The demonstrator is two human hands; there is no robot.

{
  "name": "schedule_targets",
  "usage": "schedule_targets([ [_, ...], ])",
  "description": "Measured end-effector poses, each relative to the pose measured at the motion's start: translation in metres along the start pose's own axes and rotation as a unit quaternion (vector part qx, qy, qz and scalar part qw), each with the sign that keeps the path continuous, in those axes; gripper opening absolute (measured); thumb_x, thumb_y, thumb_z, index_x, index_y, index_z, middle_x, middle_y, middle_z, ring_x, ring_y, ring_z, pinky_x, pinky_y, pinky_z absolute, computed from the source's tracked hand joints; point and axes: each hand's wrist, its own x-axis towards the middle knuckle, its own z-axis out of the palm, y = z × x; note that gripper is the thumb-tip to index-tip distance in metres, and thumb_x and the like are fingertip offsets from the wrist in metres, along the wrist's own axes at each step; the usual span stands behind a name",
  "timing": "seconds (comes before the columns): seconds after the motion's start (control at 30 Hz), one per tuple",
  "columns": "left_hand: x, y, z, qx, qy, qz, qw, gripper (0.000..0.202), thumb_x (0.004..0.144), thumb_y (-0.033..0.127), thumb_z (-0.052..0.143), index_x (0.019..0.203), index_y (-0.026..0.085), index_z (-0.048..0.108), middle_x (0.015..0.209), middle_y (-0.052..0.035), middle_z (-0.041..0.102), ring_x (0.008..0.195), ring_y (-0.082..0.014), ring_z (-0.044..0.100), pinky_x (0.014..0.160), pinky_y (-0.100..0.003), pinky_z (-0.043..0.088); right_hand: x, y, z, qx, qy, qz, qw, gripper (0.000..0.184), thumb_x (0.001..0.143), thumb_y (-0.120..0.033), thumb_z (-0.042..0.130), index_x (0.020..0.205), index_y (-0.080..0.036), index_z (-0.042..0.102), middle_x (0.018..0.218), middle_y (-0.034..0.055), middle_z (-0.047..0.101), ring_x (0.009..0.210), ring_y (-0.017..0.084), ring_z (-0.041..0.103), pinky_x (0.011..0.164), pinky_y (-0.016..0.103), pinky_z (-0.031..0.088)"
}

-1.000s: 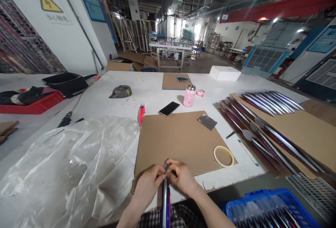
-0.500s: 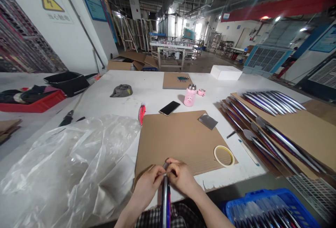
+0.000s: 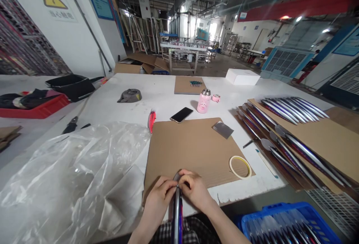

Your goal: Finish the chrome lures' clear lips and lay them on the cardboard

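Observation:
My left hand [image 3: 157,200] and my right hand [image 3: 195,190] pinch the far tip of a long shiny chrome-and-purple blade [image 3: 177,217] that points away from me. The tip rests over the near edge of a brown cardboard sheet [image 3: 193,148] on the white table [image 3: 117,103]. Both hands' fingertips meet at the tip, where a small grey tab shows between them. A roll of tape [image 3: 239,167] lies on the cardboard to the right of my hands.
Crumpled clear plastic [image 3: 73,176] covers the table's left. Rows of similar blades [image 3: 291,135] lie on cardboard at right; a blue crate [image 3: 283,223] of more sits below. A phone [image 3: 181,115], pink bottle [image 3: 203,101], red knife [image 3: 152,121] and grey square [image 3: 223,130] lie farther back.
My hands stay at the blade's tip with only slight finger shifts. The view has tilted a little.

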Motion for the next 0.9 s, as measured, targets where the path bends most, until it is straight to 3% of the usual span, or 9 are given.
schedule_targets([
  [0.23, 0.000, 0.000, 0.005, 0.007, 0.023, -0.006, 1.000, 0.021, 0.086, 0.031, 0.048, 0.083, 0.026, 0.069, 0.089, -0.0009, 0.065, 0.083, -0.0178, 0.063, 0.076, -0.029, 0.048, 0.000, 0.003, 0.001, 0.002, 0.010, 0.034, 0.999, 0.020, 0.073, -0.001, 0.058, 0.070, -0.020, 0.064, 0.101, 0.0056, 0.070, 0.100, 0.019, 0.064, 0.087, 0.029, 0.046],
  [0.3, 0.000, 0.001, 0.006, 0.010, 0.025, -0.007, 1.000, 0.022, 0.087, 0.031, 0.047, 0.082, 0.026, 0.068, 0.089, -0.0004, 0.064, 0.083, -0.0174, 0.063, 0.075, -0.029, 0.047, 0.000, 0.003, -0.001, -0.002, 0.005, 0.043, 0.999, 0.020, 0.074, -0.002, 0.058, 0.083, -0.018, 0.066, 0.115, 0.0116, 0.066, 0.110, 0.022, 0.060, 0.092, 0.033, 0.045],
  [0.37, -0.001, 0.000, 0.007, 0.011, 0.026, -0.006, 1.000, 0.022, 0.088, 0.032, 0.047, 0.083, 0.026, 0.067, 0.090, -0.0001, 0.064, 0.084, -0.0171, 0.062, 0.076, -0.029, 0.046, 0.000, 0.001, -0.004, -0.005, -0.015, 0.039, 0.999, 0.031, 0.075, -0.003, 0.057, 0.101, -0.017, 0.065, 0.130, 0.0158, 0.057, 0.119, 0.024, 0.054, 0.097, 0.036, 0.042],
  [0.43, -0.002, 0.000, 0.008, 0.013, 0.028, -0.005, 0.999, 0.022, 0.089, 0.033, 0.046, 0.083, 0.025, 0.065, 0.090, 0.0002, 0.063, 0.084, -0.0169, 0.062, 0.076, -0.029, 0.046, 0.002, -0.001, -0.008, -0.003, -0.044, 0.023, 0.999, 0.035, 0.076, -0.003, 0.056, 0.106, -0.019, 0.064, 0.134, 0.0138, 0.054, 0.120, 0.023, 0.054, 0.098, 0.035, 0.041],
  [0.57, -0.004, -0.002, 0.010, 0.020, 0.033, -0.010, 0.999, 0.022, 0.089, 0.032, 0.045, 0.082, 0.025, 0.064, 0.089, 0.0009, 0.062, 0.082, -0.0165, 0.061, 0.074, -0.030, 0.045, 0.007, -0.002, -0.010, 0.006, -0.061, 0.017, 0.998, 0.022, 0.075, -0.001, 0.056, 0.078, -0.019, 0.068, 0.111, 0.0090, 0.067, 0.111, 0.021, 0.059, 0.091, 0.030, 0.044],
  [0.67, -0.004, -0.002, 0.010, 0.025, 0.032, -0.014, 0.999, 0.021, 0.089, 0.031, 0.045, 0.082, 0.025, 0.063, 0.089, 0.0011, 0.062, 0.080, -0.0162, 0.061, 0.073, -0.030, 0.044, 0.009, -0.003, -0.011, 0.015, -0.049, 0.030, 0.998, 0.019, 0.072, 0.000, 0.060, 0.067, -0.018, 0.065, 0.094, 0.0068, 0.070, 0.103, 0.020, 0.062, 0.085, 0.027, 0.045],
  [0.77, -0.003, -0.003, 0.010, 0.028, 0.030, -0.016, 0.999, 0.021, 0.089, 0.030, 0.044, 0.082, 0.024, 0.063, 0.089, 0.0009, 0.062, 0.079, -0.0163, 0.061, 0.072, -0.030, 0.044, 0.010, -0.003, -0.014, 0.032, -0.055, 0.029, 0.998, 0.016, 0.074, -0.004, 0.062, 0.068, -0.019, 0.066, 0.097, 0.0042, 0.069, 0.095, 0.017, 0.065, 0.082, 0.023, 0.046],
  [0.9, -0.001, -0.002, 0.010, 0.027, 0.027, -0.015, 0.999, 0.022, 0.090, 0.030, 0.043, 0.082, 0.024, 0.063, 0.089, 0.0009, 0.062, 0.082, -0.0161, 0.061, 0.074, -0.029, 0.044, 0.012, -0.002, -0.016, 0.038, -0.049, 0.037, 0.997, 0.022, 0.081, -0.004, 0.052, 0.079, -0.018, 0.070, 0.101, 0.0057, 0.070, 0.103, 0.016, 0.062, 0.090, 0.024, 0.042],
])
